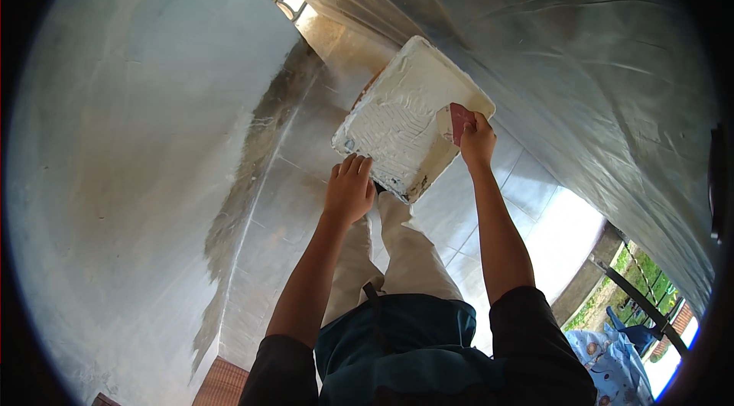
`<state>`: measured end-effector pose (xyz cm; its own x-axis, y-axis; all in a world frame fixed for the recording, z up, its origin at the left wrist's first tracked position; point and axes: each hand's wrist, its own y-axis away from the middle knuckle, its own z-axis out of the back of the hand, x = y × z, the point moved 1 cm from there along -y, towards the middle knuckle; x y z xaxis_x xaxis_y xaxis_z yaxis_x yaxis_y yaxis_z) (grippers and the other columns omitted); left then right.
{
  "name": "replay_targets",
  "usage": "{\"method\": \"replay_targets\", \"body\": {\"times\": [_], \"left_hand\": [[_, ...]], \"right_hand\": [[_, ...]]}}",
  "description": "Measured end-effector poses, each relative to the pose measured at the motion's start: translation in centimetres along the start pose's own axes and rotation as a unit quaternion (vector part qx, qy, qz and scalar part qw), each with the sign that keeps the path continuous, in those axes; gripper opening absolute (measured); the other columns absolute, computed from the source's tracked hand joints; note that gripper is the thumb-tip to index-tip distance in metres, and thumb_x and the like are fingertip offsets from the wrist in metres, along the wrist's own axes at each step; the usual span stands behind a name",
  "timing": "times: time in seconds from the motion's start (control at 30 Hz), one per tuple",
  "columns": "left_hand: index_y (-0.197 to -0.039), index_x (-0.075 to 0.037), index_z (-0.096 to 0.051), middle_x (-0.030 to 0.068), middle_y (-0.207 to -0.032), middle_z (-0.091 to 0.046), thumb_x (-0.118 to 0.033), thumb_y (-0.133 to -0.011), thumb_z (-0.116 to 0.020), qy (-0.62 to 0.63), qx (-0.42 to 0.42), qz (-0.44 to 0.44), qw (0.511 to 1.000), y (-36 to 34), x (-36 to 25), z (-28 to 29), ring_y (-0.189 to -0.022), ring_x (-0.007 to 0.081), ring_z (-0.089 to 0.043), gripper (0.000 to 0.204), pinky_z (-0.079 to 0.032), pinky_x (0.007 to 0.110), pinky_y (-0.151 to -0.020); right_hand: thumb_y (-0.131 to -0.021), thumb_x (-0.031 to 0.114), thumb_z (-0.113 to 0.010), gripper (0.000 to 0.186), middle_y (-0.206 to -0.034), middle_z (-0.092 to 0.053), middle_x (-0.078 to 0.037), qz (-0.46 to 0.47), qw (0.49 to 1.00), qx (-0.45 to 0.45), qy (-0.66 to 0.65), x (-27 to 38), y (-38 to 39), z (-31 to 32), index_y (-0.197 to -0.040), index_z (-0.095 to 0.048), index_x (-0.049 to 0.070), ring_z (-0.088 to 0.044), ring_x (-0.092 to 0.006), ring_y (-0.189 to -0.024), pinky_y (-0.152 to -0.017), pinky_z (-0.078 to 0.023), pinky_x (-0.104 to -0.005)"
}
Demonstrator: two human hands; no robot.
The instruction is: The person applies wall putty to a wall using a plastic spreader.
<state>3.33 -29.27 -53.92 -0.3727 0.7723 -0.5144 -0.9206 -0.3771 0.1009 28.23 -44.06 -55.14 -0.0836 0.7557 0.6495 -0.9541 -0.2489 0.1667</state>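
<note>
A paint tray (397, 112) coated in thick white paint is in front of my legs, with ridges pressed into the paint. My left hand (350, 190) grips the tray's near left edge, fingers curled over the rim. Over the tray's right side, my right hand (478, 140) is closed on a flat maroon block (461, 121) with a pale, paint-smeared end. I cannot make out exactly what kind of tool the block is. Its pale end points left, over the paint.
A pale wall (145, 146) rises on the left, with a rough dark grey strip (256, 146) along its base. Grey floor tiles (294, 199) lie below. Clear plastic sheeting (581, 77) hangs on the right. A blue patterned cloth (612, 368) is at lower right, near grass (650, 280).
</note>
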Motion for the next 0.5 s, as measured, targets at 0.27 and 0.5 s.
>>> {"method": "replay_targets", "body": {"times": [0.27, 0.5], "left_hand": [[-0.12, -0.003, -0.052, 0.0138, -0.118, -0.057, -0.009, -0.08, -0.063, 0.033, 0.03, 0.026, 0.999, 2.2, -1.2, -4.1, -0.118, 0.0316, -0.052, 0.042, -0.042, 0.046, -0.097], [-0.121, -0.003, -0.052, 0.0137, -0.117, -0.057, -0.009, -0.08, -0.063, 0.049, 0.032, 0.036, 0.998, 2.6, -1.6, -5.3, -0.117, 0.0321, -0.052, 0.043, -0.042, 0.045, -0.097]], "right_hand": [[-0.083, 0.006, -0.057, 0.025, -0.093, -0.069, -0.024, 0.034, 0.994, -0.005, 0.101, -2.8, 0.4, -2.5, -0.106, -0.065, 0.004, -0.066, -0.0438, -0.088, -0.079, -0.052, -0.0503], [-0.081, 0.006, -0.057, 0.023, -0.091, -0.069, -0.025, 0.044, 0.995, -0.016, 0.092, -2.3, 0.0, -3.5, -0.102, -0.065, 0.001, -0.067, -0.0433, -0.086, -0.078, -0.053, -0.0498]]}}
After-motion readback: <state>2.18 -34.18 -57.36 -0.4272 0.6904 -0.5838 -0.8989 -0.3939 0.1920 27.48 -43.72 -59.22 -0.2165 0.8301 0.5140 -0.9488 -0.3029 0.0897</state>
